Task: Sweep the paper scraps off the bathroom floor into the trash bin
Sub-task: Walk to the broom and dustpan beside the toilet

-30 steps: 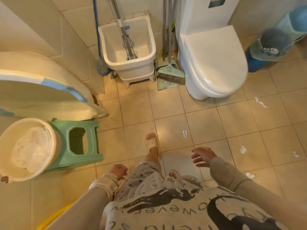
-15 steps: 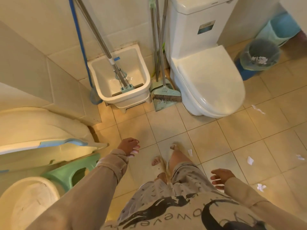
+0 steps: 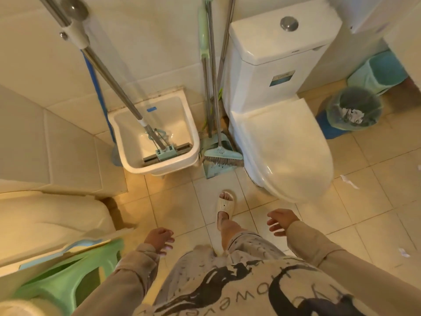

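While both hands hang empty, the right hand (image 3: 281, 221) with fingers spread and the left hand (image 3: 159, 240) loosely curled, the mint-green plastic broom (image 3: 222, 155) leans ahead of the right hand, well apart. White paper scraps (image 3: 348, 181) lie to its right; the liner-covered blue trash bin (image 3: 354, 110) stands beyond. Pulling the broom carelessly could topple the dustpan handle beside it. The shirt print reads partly "owever".

Mop sink (image 3: 157, 142) at eleven o'clock, broom (image 3: 222, 153) and dustpan (image 3: 214, 167) at twelve between it and toilet (image 3: 287, 142), trash bin (image 3: 354, 110) at two, paper scraps (image 3: 348, 181) at three, stool (image 3: 66, 277) at eight.
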Demonstrator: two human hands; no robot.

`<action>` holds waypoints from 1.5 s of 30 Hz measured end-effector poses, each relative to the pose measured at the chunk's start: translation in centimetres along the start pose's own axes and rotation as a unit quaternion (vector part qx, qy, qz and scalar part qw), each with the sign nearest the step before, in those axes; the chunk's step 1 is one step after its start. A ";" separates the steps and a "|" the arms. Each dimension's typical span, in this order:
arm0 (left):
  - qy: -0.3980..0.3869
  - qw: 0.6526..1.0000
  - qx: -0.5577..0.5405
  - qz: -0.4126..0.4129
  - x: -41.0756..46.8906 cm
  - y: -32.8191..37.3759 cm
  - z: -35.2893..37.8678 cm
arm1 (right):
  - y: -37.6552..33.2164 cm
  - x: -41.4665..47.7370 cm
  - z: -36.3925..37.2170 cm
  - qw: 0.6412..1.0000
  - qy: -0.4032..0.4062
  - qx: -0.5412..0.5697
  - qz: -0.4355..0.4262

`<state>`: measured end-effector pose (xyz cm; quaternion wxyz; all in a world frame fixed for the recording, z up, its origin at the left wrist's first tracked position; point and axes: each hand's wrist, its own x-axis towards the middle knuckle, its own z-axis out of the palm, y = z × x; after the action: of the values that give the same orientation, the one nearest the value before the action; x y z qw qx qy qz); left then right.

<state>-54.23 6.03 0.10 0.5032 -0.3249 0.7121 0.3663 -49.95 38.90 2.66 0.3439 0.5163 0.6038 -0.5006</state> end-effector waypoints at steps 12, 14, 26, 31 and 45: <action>-0.002 1.000 -0.022 -0.019 1.6 8.3 -2.4 | -10.8 1.7 -0.9 0.998 -0.019 -0.035 -0.054; -0.007 1.000 -0.019 -0.006 1.9 10.7 -3.0 | -10.9 1.8 -0.4 0.998 -0.018 -0.037 -0.041; -0.008 0.998 0.044 0.049 1.8 22.6 -6.5 | -15.8 2.1 1.3 0.999 -0.021 0.026 -0.011; 0.025 0.984 0.035 0.171 0.6 30.6 -6.5 | -24.4 2.2 2.3 0.996 -0.031 0.034 -0.072; 0.339 0.771 0.349 0.410 -4.2 44.6 -5.6 | -45.0 1.5 5.2 0.933 -0.149 0.241 -0.220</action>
<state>-92.87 24.88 14.02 0.1099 0.0929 0.9810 0.1298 -94.39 35.86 11.09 0.1762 0.3577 0.5052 -0.7653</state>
